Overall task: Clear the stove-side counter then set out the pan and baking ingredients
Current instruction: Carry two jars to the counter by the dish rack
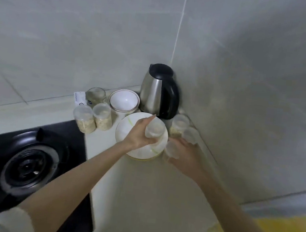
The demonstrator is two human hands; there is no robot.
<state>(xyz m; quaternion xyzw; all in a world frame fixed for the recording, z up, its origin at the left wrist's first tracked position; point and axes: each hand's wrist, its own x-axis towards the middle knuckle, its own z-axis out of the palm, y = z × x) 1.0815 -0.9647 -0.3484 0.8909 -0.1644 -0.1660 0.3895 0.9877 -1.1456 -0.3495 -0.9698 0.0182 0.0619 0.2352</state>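
While both hands hold clear jars over crowded corner, clearing step judged in progress; left hand point(138, 133) grips small jar point(155, 129) above plate point(128, 127), contents blurred; right hand point(184, 155) wraps second jar point(171, 149) beside wall, contents unclear; two lidded jars point(102, 117) near stove point(26, 166) hold pale flakes; stacked bowls point(124, 100) empty; kettle point(157, 91) in desk point(139, 190) corner.
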